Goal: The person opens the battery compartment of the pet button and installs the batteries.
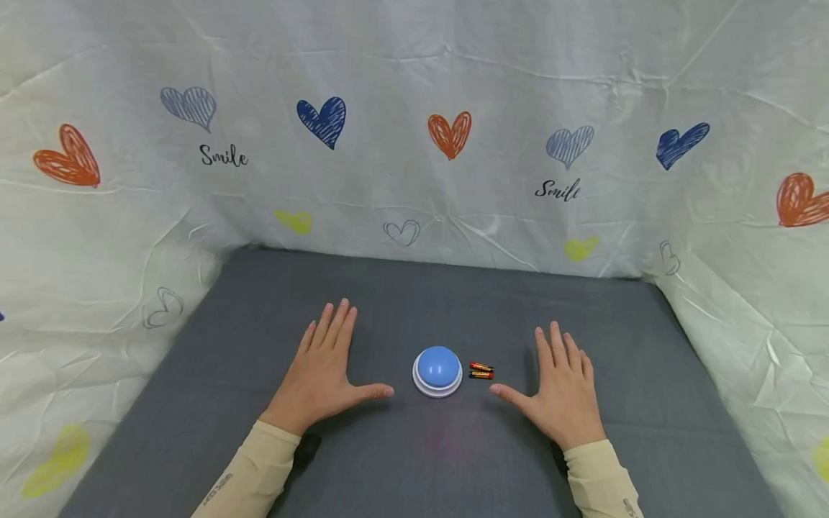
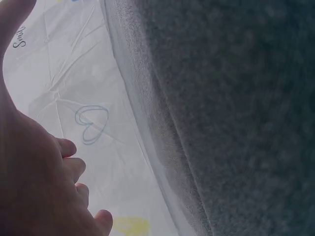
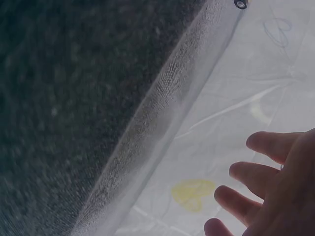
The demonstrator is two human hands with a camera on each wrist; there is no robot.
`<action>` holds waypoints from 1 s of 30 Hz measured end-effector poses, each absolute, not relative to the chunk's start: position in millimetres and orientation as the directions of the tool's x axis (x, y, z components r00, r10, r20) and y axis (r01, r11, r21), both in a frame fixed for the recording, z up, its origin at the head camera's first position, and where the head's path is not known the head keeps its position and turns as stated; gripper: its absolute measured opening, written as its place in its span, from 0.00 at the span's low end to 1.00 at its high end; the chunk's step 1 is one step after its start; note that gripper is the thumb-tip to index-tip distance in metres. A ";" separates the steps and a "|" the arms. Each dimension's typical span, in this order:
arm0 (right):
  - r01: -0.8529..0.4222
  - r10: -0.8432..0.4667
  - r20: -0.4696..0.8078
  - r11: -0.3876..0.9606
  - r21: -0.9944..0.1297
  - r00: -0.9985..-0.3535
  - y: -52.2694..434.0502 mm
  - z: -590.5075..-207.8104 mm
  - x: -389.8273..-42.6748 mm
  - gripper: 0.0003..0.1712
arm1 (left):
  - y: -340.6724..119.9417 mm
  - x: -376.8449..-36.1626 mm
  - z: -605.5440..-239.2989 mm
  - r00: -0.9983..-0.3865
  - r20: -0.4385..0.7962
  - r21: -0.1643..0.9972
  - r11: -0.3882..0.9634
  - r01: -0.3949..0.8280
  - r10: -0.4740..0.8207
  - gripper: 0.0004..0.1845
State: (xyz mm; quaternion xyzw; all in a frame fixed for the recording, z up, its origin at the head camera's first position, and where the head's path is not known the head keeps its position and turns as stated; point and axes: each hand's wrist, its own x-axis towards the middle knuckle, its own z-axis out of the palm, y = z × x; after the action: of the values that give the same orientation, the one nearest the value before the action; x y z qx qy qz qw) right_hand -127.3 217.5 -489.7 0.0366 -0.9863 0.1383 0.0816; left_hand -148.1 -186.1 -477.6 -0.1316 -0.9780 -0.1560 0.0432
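Note:
A round push-button light with a blue dome (image 1: pixel 438 367) and a white base sits on the grey cloth between the hands. Just right of it lie two small batteries (image 1: pixel 481 370), red and black with gold, side by side. To the left of the dome, my left hand (image 1: pixel 320 378) is held with fingers straight and thumb pointing toward it, holding nothing. My right hand (image 1: pixel 562 392) mirrors it on the other side, fingers spread, its thumb tip close to the batteries. In the right wrist view, one battery end (image 3: pixel 240 4) shows at the top edge.
Grey cloth (image 1: pixel 447 460) covers the table. White sheeting (image 1: pixel 388 65) printed with hearts and "Smile" stands behind it and along both sides. Beige sleeves (image 1: pixel 252 464) cover both forearms, and a dark strap piece (image 1: pixel 307 452) shows under the left wrist.

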 end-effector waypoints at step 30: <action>-0.366 -0.337 0.144 0.880 -0.304 -0.930 132.9 -468.8 -145.3 0.66 | -120.4 -151.2 -478.4 -0.887 0.101 0.269 0.846 0.461 0.452 0.77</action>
State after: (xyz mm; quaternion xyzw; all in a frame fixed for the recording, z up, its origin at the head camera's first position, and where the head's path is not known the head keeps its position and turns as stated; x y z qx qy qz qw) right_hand -145.3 132.9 -468.8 0.1813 -0.9685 0.1649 0.0436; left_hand -151.2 -120.4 -478.4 -0.2376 -0.9605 -0.1441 0.0167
